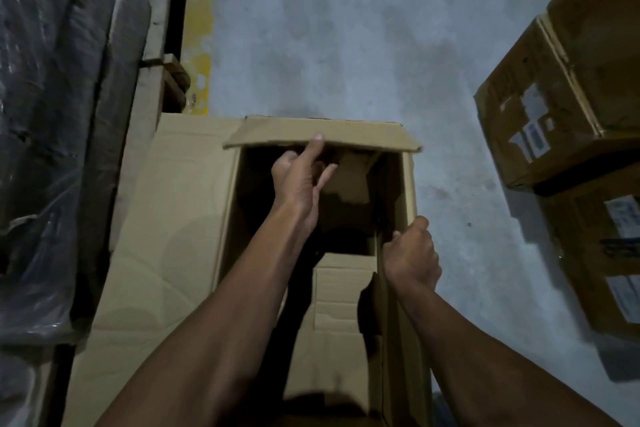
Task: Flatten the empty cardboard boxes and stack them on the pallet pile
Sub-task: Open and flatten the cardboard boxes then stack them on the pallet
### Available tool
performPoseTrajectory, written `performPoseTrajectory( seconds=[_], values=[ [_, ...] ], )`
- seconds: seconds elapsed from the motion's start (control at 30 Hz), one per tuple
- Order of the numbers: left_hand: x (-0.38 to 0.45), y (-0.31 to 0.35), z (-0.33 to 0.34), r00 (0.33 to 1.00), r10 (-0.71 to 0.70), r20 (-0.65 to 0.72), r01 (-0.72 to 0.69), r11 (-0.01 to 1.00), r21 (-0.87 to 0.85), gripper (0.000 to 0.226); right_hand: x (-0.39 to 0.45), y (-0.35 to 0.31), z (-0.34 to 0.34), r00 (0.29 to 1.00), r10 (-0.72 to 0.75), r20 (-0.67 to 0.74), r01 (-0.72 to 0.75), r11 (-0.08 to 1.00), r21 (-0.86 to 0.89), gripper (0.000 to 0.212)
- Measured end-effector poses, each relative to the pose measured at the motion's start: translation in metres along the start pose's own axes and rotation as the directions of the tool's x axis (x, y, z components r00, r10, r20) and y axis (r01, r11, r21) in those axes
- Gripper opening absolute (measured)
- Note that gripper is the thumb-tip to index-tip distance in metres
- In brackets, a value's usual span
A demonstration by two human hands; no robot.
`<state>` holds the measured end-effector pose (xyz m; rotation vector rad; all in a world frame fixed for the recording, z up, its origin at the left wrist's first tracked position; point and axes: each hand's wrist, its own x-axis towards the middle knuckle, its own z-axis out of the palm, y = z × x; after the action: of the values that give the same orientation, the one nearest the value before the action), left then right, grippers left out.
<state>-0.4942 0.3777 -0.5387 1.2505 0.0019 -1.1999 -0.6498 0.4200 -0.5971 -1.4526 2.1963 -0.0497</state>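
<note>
An open brown cardboard box (228, 204) stands upright in front of me, its inside dark and empty. My left hand (298, 177) reaches into the opening, fingers extended, with one fingertip touching the edge of the far flap (363, 135). My right hand (412, 253) grips the top edge of the box's right wall, fingers curled over it. A bent inner flap (343, 288) hangs inside near me. The large left flap (173, 218) lies spread open, flat and wide.
Dark plastic-wrapped goods (52, 114) on a wooden pallet (166, 45) fill the left side. Several sealed labelled cartons (561, 107) are stacked at the right. Grey concrete floor (346, 45) with a yellow line (201, 28) lies beyond the box.
</note>
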Motion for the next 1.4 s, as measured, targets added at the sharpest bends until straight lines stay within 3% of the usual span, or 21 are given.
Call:
performPoseTrajectory(
  seconds=[0.07,0.1,0.17,0.23,0.27,0.33,0.4,0.6,0.83,0.97,1.17,1.4],
  values=[
    [0.007,0.007,0.009,0.978,0.187,0.094,-0.208,0.913,0.351,0.036,-0.001,-0.001,-0.001,1.000,0.004,0.001,-0.004,1.000,-0.013,0.036],
    [0.014,0.009,0.012,0.951,0.257,0.175,-0.310,0.780,0.544,0.053,-0.002,-0.002,-0.002,1.000,0.006,0.004,-0.006,1.000,-0.020,0.035],
    [0.031,0.011,0.015,0.876,0.324,0.358,-0.461,0.341,0.819,0.070,-0.002,-0.003,-0.002,1.000,0.006,0.009,-0.005,1.000,-0.028,0.035],
    [0.048,0.013,0.015,0.813,0.305,0.496,-0.489,-0.104,0.866,0.076,-0.002,-0.003,-0.001,1.000,0.007,0.010,-0.006,0.999,-0.034,0.034],
    [0.058,0.014,0.014,0.788,0.282,0.548,-0.482,-0.272,0.833,0.077,-0.001,-0.003,0.000,1.000,0.009,0.012,-0.009,0.999,-0.036,0.034],
    [0.076,0.013,0.009,0.746,0.227,0.626,-0.465,-0.494,0.735,0.080,0.001,-0.002,0.001,1.000,0.010,0.014,-0.009,0.999,-0.032,0.035],
    [0.091,0.013,0.007,0.726,0.174,0.666,-0.464,-0.590,0.661,0.085,0.002,-0.001,0.003,1.000,0.003,0.010,-0.003,0.999,-0.035,0.036],
    [0.123,0.013,0.012,0.737,0.070,0.672,-0.467,-0.667,0.581,0.075,0.003,0.000,0.005,1.000,-0.013,0.016,0.013,0.999,-0.044,0.046],
    [0.132,0.015,0.015,0.753,0.030,0.658,-0.475,-0.668,0.573,0.038,0.006,0.001,0.008,1.000,-0.015,0.013,0.016,0.999,-0.051,0.047],
    [0.133,0.016,0.016,0.762,-0.007,0.647,-0.487,-0.665,0.566,0.042,0.007,0.001,0.010,1.000,-0.013,0.006,0.014,0.999,-0.052,0.047],
    [0.119,0.010,0.002,0.740,0.026,0.673,-0.498,-0.650,0.573,0.075,0.006,0.001,0.008,1.000,-0.011,-0.011,0.011,0.999,-0.051,0.041],
    [0.050,0.021,-0.053,0.761,0.140,0.634,-0.493,-0.510,0.705,0.056,0.004,0.001,0.000,1.000,-0.011,0.019,0.011,1.000,0.020,0.035]
  ],
)
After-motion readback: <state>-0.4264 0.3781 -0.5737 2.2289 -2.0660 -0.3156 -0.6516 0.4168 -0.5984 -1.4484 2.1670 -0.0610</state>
